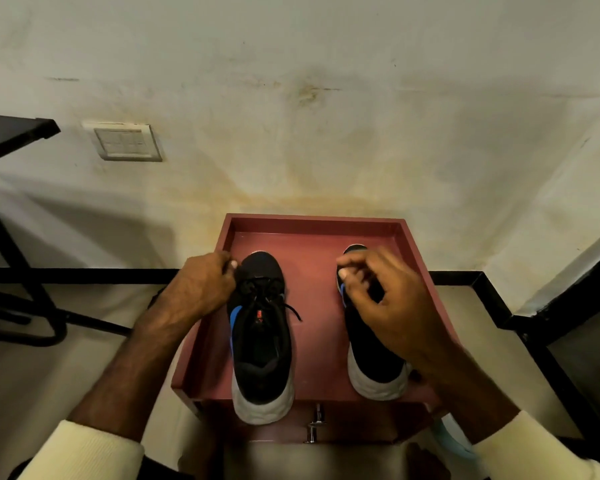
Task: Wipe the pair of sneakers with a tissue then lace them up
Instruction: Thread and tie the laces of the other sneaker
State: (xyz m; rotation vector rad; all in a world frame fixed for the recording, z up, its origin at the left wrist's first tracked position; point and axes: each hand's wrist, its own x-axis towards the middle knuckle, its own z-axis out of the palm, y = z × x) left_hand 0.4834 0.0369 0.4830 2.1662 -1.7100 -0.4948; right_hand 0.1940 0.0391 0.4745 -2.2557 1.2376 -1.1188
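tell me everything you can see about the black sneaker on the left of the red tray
The black sneaker has a fabric-looking black upper, a blue flash on its left side, a small red tag on the tongue and a thick pale sole. It stands upright on the reddish-brown wooden tray, toe toward the wall, heel past the near edge. Its black laces are loose, one end trailing right. The left hand curls against them; a pinch is hidden.

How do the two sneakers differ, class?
The left sneaker shows fully, laces visible, one end trailing; the right sneaker is mostly hidden under the right hand. The left heel overhangs the front of the tray; the right sits further back. Both are black with pale soles.
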